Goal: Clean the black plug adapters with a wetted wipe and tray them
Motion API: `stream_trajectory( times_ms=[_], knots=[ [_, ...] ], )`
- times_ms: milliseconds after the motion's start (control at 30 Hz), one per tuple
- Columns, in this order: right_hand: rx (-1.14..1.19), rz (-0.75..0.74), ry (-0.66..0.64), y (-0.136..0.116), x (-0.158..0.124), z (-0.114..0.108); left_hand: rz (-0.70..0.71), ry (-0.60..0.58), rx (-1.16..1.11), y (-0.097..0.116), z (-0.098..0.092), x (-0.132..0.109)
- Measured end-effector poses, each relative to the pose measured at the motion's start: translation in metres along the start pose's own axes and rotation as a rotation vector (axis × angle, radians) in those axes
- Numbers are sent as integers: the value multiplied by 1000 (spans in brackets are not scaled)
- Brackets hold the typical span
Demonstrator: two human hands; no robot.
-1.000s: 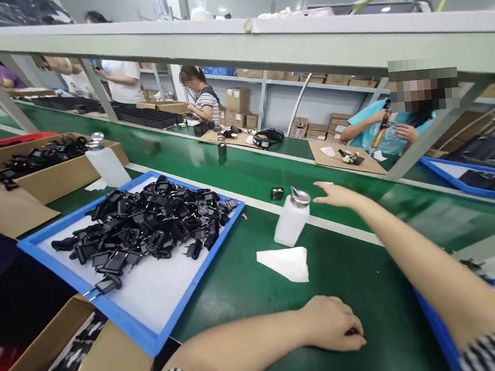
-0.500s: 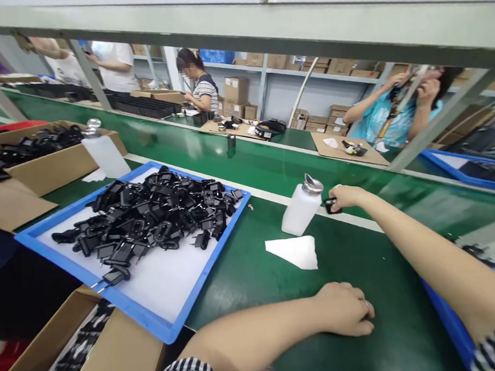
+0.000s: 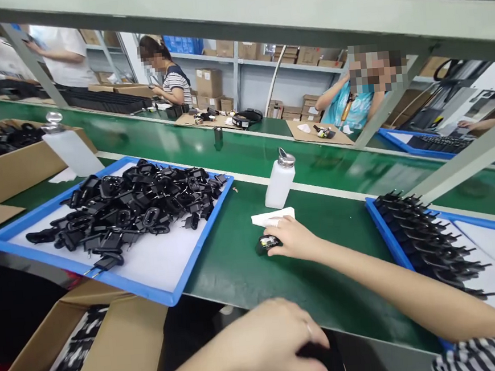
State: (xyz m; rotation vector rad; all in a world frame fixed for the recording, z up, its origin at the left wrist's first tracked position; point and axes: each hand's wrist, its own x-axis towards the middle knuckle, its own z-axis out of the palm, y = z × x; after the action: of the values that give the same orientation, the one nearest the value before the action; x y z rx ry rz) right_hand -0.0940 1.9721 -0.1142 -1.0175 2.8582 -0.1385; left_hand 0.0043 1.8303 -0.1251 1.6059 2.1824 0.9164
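Trouble: pinched small black part (image 3: pixel 267 244) in right hand (image 3: pixel 292 239) down on green table (image 3: pixel 237 266), just beside white cloth (image 3: pixel 271 217) and near white bottle (image 3: pixel 278 180), so could have bumped it over; laid left hand (image 3: pixel 277 343) on dark thing (image 3: pixel 330 365), grip not clear.

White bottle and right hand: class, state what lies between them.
In the head view, a white cloth lies between the white bottle and the right hand.

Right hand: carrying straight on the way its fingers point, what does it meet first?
Past the small black plastic part at the right hand's fingertips, bare green tabletop, then probably the blue plastic tray's rim; the white folded cloth lies just off that line.
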Motion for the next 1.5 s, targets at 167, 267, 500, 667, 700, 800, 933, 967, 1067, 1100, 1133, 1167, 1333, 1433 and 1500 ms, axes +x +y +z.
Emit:
stream_trajectory(
  times_ms=[167, 267, 500, 667, 700, 800, 933, 967, 1067, 1100, 1133, 1167, 1333, 1433, 1500],
  knots=[
    [200, 183, 3, 20, 1, -7, -501, 377, -6, -29, -38, -24],
    [111, 417, 9, 43, 4, -15, -789, 480, 172, -65, -68, 2],
    [-33, 597, 72, 47, -4, 2, -782, 180, 316, -123, -85, 87],
    [-23, 531, 218, 47, -11, 5, -666, 112, 365, -127, -81, 97],
    [8, 452, 238, 48, -11, 4, -647, 112, 363, -124, -82, 98],
    [132, 218, 255, 52, -12, 0, -593, 72, 342, -106, -87, 101],
    [321, 211, 227, 59, -22, -12, -519, -16, 312, -79, -99, 110],
    [393, 228, 220, 61, -27, -14, -498, -33, 305, -74, -103, 113],
    [589, 272, 183, 69, -49, -16, -458, -92, 282, -61, -111, 122],
    [628, 272, 158, 72, -57, -15, -449, -111, 273, -58, -113, 126],
    [660, 266, 128, 74, -66, -13, -439, -131, 264, -55, -114, 130],
    [686, 258, 101, 76, -74, -11, -424, -145, 264, -53, -115, 134],
    [771, 402, 299, 76, -110, 0, -331, -173, 344, -51, -110, 153],
    [621, 574, 620, 63, -132, 5, -306, -36, 468, -47, -92, 156],
    [435, 646, 730, 49, -146, 14, -281, 74, 593, -42, -70, 150]
  ],
)
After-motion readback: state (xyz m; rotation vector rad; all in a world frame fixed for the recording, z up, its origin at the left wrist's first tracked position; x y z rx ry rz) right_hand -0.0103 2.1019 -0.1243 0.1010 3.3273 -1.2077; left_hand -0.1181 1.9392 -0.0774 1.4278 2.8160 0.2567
